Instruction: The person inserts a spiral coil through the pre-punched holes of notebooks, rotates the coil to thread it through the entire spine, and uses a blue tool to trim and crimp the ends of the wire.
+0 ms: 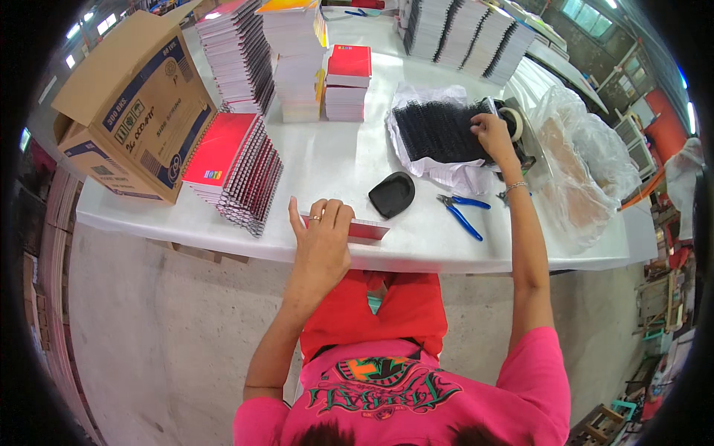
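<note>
My left hand (324,232) rests flat on a red-covered notebook (368,230) lying at the near edge of the white table (327,160). My right hand (492,134) reaches far forward into a pile of black spiral binding coils (437,131) on a white plastic sheet; its fingers curl onto the coils, and whether they grip one is unclear. A black oval pad (392,194) and blue-handled pliers (462,212) lie between the two hands.
A slanted stack of red spiral notebooks (236,169) leans left of my left hand, beside an open cardboard box (130,111). Taller notebook stacks (297,56) stand at the back. A tape dispenser (515,123) and clear plastic bags (584,167) sit right.
</note>
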The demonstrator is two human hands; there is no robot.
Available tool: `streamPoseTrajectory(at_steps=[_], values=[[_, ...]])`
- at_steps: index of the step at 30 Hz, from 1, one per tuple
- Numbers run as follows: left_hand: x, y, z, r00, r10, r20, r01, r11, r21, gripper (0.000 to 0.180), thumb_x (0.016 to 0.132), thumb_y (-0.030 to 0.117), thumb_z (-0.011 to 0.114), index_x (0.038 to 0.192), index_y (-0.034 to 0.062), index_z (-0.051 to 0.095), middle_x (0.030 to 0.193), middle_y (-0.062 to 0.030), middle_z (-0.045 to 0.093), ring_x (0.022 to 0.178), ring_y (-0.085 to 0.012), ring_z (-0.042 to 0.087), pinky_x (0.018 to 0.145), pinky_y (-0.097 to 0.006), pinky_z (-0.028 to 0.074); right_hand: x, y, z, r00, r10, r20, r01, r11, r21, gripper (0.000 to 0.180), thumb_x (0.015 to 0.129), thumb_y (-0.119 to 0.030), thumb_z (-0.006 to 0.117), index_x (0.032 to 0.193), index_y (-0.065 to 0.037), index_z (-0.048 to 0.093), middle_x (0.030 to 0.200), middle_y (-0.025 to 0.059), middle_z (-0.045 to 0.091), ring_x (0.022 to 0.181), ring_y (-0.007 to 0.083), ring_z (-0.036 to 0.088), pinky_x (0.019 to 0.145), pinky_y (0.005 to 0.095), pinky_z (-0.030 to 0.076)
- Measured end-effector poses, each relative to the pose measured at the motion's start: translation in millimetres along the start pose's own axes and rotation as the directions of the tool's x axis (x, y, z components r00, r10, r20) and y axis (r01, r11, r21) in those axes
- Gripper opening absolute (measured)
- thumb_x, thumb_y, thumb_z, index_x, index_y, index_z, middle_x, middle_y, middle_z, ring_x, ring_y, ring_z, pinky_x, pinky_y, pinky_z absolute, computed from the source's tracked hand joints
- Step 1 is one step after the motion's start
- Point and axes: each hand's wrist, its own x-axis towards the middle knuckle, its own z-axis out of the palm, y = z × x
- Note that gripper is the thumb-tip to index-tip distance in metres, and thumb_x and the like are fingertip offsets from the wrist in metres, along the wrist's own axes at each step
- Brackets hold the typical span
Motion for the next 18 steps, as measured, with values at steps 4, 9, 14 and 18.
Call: streamPoseTrajectory(at_steps=[4,9,14,18], values=[[-1.7,10.2,6.3,0.994,-0.051,-0.095,0.043,0.995,-0.088,0.041,0.081,0.033,0.071,0.104,0.0055,0.052,0.110,-0.0081,0.049,0.120,-0.0284,0.043,0.113,-0.065,0.007,-14.6,-20.8,-13.4,0.948,-0.191,-0.253,0.195,0.981,-0.009,0.024,0.090,-0.008,0.061,0.111,-0.001,0.068,0.090,0.0180,0.064,0.086,0.0303,0.061,0.080,0.0375,0.047],[-0.1,16.0,19.7,0.960,-0.159,-0.229,0.140,0.985,-0.098,0.064,0.070,0.056,0.078,0.100,0.0062,0.053,0.112,-0.0083,0.048,0.119,-0.0284,0.043,0.112,-0.066,0.009,-89.7,-111.1,-24.3,0.949,-0.289,0.129,0.230,0.910,0.346,0.023,0.095,-0.012,0.059,0.115,-0.004,0.069,0.094,0.0071,0.062,0.083,0.0183,0.052,0.077,0.0283,0.043],[5.3,15.5,31.7,0.939,-0.170,-0.300,0.149,0.985,-0.091,0.065,0.064,0.058,0.081,0.092,0.0068,0.054,0.115,-0.0093,0.047,0.118,-0.0287,0.043,0.107,-0.062,0.020,-150.2,-153.4,3.6,0.944,-0.305,0.128,0.195,0.826,0.529,0.026,0.084,0.002,0.067,0.109,-0.005,0.070,0.091,0.0110,0.057,0.077,0.0220,0.056,0.072,0.0322,0.046],[6.8,13.6,33.4,0.929,-0.175,-0.327,0.122,0.977,-0.176,0.062,0.061,0.054,0.084,0.086,0.0060,0.055,0.118,-0.0117,0.046,0.118,-0.0318,0.042,0.101,-0.056,0.028,-162.3,-158.2,14.8,0.944,-0.308,0.121,0.197,0.816,0.543,0.028,0.079,0.003,0.069,0.106,-0.006,0.071,0.092,0.0101,0.057,0.075,0.0216,0.056,0.072,0.0324,0.047]])
